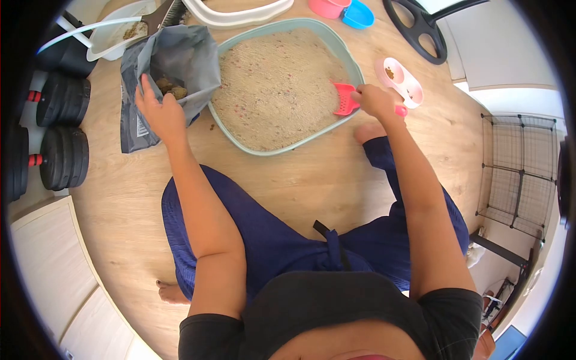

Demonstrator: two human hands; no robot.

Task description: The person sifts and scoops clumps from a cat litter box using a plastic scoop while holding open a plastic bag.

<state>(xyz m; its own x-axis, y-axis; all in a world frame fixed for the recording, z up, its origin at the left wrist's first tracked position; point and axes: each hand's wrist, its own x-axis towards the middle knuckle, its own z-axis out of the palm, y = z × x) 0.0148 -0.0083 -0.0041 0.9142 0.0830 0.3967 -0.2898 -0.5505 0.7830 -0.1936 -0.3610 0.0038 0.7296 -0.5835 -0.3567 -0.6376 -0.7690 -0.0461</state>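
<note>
My left hand (161, 114) is at the near edge of an open grey bag (198, 66), its fingers on the rim; some brown clumps show inside the bag. My right hand (377, 101) is closed round the handle of a red slotted scoop (345, 99). The scoop's head lies at the right side of a pale green tray (258, 151) filled with beige litter (276, 90). Whether the scoop holds any litter is too small to tell.
A pink double bowl (413, 90) with brown pellets stands right of the tray. Beyond are pink and blue bowls (359, 14), a white frame (240, 19) and a black stand (423, 36). Dumbbells (63, 157) lie at left, a wire rack (519, 171) at right.
</note>
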